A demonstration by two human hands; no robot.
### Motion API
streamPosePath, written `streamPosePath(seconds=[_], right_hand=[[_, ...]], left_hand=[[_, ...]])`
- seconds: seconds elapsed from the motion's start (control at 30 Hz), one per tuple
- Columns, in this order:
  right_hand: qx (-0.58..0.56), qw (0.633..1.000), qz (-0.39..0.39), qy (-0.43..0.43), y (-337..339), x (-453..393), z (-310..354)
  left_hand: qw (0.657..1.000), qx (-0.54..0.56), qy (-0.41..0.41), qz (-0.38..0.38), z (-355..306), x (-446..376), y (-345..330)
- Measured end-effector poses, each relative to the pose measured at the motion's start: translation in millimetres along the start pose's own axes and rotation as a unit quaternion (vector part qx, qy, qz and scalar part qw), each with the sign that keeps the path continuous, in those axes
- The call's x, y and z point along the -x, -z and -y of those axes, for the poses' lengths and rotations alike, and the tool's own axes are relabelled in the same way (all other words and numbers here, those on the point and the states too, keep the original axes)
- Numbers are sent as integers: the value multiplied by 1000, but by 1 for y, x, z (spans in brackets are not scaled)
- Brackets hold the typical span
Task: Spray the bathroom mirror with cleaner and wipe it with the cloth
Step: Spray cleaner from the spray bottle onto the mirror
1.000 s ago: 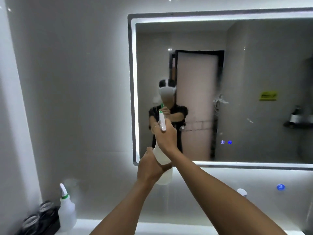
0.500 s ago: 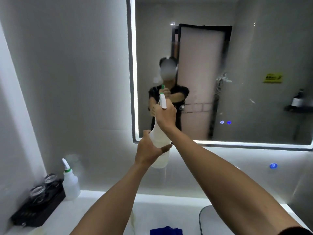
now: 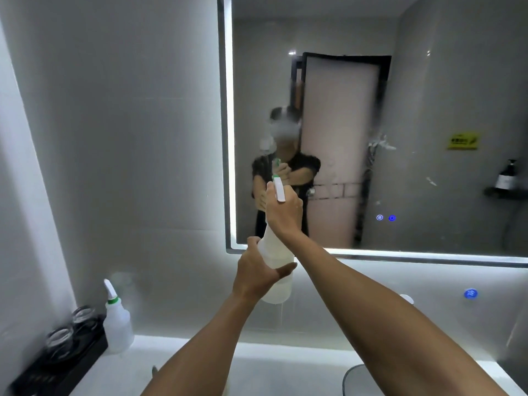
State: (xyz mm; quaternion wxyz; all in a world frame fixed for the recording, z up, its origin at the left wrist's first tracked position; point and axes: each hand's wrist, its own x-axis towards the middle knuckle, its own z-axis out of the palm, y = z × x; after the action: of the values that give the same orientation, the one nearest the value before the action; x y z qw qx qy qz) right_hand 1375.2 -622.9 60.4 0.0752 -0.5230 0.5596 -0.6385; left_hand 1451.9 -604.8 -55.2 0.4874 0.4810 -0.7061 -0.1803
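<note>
- Spray bottle: translucent white plastic body, white trigger head with a green collar and tip. Held up in mid-air in front of the lower left corner of the mirror, above the white counter.
- Mirror: lit strip along its left and bottom edges; pale streaks and specks show on the glass to the right of centre.
- Left hand: fingers and thumb curled round the lower body of the bottle, thumb across its near side.
- Right hand: curled round the neck and trigger head; the fingers on the trigger side are hidden behind the hand.
- Bottle's long axis is near upright, top leaning slightly left and away; nozzle faces the glass.
- Second spray bottle stands upright at the counter's left end, just beside a black tray holding glasses.
</note>
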Motion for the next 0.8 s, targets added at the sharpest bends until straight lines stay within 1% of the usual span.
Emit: streamPosePath(seconds=[0.13, 0.23, 0.67, 0.8], right_hand=[[-6, 1000, -1, 3, 7, -3, -4], [-9, 1000, 4, 5, 22, -8, -5], [48, 995, -87, -28, 109, -38, -25], [46, 994, -92, -35, 120, -40, -32]], left_hand=[[1000, -2, -1, 1, -1, -4, -7], [1000, 7, -6, 19, -7, -8, -14], [990, 78, -57, 105, -71, -20, -76], [988, 89, -54, 116, -78, -16, -88]])
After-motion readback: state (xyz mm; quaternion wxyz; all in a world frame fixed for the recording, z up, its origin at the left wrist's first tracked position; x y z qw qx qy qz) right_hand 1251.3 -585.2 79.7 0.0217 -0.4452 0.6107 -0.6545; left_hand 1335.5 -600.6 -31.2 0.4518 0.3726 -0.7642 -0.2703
